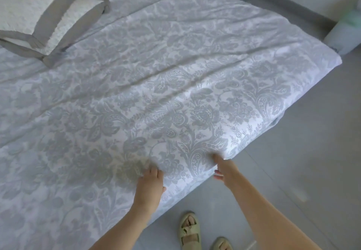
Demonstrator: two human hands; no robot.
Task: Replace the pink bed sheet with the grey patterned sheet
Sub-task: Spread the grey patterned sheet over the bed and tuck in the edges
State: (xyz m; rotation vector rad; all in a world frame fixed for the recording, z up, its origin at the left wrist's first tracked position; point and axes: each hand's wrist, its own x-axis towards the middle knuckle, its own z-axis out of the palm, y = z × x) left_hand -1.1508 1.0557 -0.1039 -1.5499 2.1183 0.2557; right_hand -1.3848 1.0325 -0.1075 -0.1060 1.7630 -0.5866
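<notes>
Fingers (218, 176) of the right hand (226, 169) curl under the near edge of the grey patterned sheet (175, 85), and the thumb lies on top, so this hand pinches the fabric at the side of the bed. Just beside it, the left hand (150, 185) rests on top of the sheet close to the same edge. Its fingers (153, 171) are bent down into the cloth behind a small ridge of fabric, and I cannot tell whether they grip a fold or only press on it.

Covering the whole visible bed, the sheet carries shallow creases that run from the hands towards the far corner, and it hangs over the near side towards the grey floor (293, 152). Two white textured pillows (52, 15) with grey borders lie overlapping at the head of the bed. Below the hands, two feet in pale sandals (189, 232) stand on the floor beside the bed.
</notes>
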